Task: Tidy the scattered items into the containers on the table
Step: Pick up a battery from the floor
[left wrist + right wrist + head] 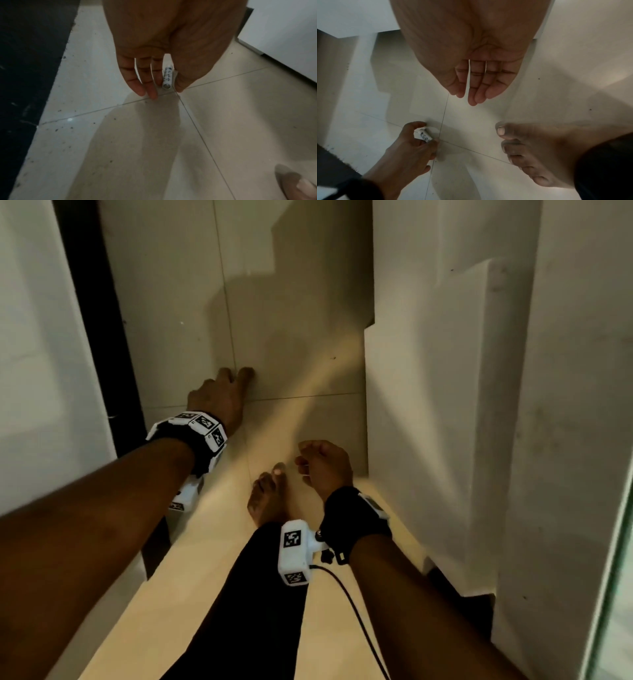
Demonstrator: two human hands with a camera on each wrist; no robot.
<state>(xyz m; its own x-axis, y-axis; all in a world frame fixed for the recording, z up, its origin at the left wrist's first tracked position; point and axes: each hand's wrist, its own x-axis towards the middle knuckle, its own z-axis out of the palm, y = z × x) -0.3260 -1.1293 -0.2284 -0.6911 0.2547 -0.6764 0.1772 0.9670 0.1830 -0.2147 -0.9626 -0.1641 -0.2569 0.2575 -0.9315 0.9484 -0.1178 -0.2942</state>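
Battery (167, 76) pinched in left hand (219, 397) — right hand (325, 463) apart.

Left hand (219, 397) reaches low, arm outstretched, fingers (150, 86) and thumb pinched together. Right hand (325, 463) hangs nearer, loosely curled, holding nothing.

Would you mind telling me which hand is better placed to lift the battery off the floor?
Left. The left hand is down at the floor with its grip already pinching the battery. The right hand hangs above, holding nothing.
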